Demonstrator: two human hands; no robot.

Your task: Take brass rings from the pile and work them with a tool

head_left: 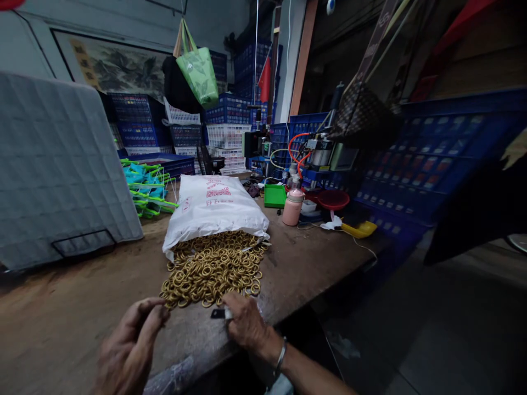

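right hand (244,321) is pinching a small dark clip (218,314) just below the rings (212,267); left hand (132,345), fingers loosely curled and empty, is hovering beside the rings. best lifting one ring at a time.

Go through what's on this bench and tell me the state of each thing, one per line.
White sack: lying on its side, mouth open.
Brass rings: spilled out in a heap.
Left hand: fingers curled, holding nothing I can see.
Right hand: closed on a small dark piece.
Pink bottle: upright, capped.
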